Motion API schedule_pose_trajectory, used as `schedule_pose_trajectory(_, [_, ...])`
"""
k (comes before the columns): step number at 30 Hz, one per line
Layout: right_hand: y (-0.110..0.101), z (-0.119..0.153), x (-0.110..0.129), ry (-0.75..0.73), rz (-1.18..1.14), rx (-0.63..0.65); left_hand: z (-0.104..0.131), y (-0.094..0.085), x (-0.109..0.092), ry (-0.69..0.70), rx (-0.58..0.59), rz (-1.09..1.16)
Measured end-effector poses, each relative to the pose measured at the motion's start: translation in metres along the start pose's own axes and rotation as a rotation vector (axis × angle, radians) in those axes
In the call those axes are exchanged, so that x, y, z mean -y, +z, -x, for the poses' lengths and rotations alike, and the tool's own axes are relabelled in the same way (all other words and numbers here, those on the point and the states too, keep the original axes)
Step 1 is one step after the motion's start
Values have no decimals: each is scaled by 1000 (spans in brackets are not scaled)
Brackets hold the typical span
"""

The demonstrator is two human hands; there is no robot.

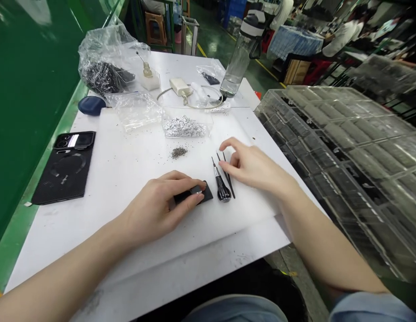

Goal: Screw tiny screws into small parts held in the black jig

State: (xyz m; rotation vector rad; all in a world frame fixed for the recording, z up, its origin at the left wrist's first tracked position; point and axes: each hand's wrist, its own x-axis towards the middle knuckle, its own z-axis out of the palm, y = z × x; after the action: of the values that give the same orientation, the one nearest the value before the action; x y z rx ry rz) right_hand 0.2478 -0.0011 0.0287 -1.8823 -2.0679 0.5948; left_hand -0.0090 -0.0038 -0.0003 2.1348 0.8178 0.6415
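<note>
My left hand (164,199) is closed around a small dark block with a shiny metal face (196,189), thumb and fingers on either side. Under it lies a flat black piece (208,193), mostly covered by the hand. To its right a screwdriver (222,188) with a black handle lies on the white mat, tip pointing away from me. Alongside the screwdriver is a pair of black tweezers (229,179). My right hand (251,165) hovers at the tweezers' tips, fingers curved and apart, holding nothing that I can see. A pile of tiny screws (179,152) sits farther back.
Behind the screws stands a clear tray (187,129) of small silvery parts. A phone (73,140) lies on a black case-like sheet at left. Plastic bags (103,67), a white adapter (180,86) and a water bottle (239,58) are at the back. Stacked clear trays (345,147) flank the right edge.
</note>
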Motion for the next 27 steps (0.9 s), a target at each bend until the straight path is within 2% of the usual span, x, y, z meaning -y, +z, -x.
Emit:
schedule_pose_trajectory(4, [3, -7, -1, -56, -48, 28, 0, 0, 1, 16, -12, 3])
schedule_pose_trajectory(8, [-13, -14, -5, -148, -251, 26, 0, 1, 0, 39, -21, 14])
schedule_pose_trajectory(10, [-22, -18, -2, -183, -382, -49, 1, 1, 0, 40, -29, 28])
schedule_pose_trajectory(13, [-24, -26, 10, -208, -830, -99, 2, 1, 0, 65, -39, 58])
schedule_pose_trajectory(15, [-13, -33, 18, -184, -1175, -4, 2, 1, 2, 99, -36, 83])
schedule_pose_trajectory(17, [5, -40, 24, -109, -1310, 81, 3, 1, 3, 125, -32, 112])
schedule_pose_trajectory(19, [25, -44, 26, -23, -1247, 88, 4, 1, 3, 129, -25, 133])
schedule_pose_trajectory(21, [40, -44, 26, -1, -1107, 24, 3, 0, 2, 114, -1, 153])
schedule_pose_trajectory(24, [50, -38, 23, -111, -877, -81, 1, -1, 1, 97, 31, 200])
schedule_pose_trajectory(27, [51, -32, 23, -210, -724, -134, -1, -3, 0, 94, 25, 240])
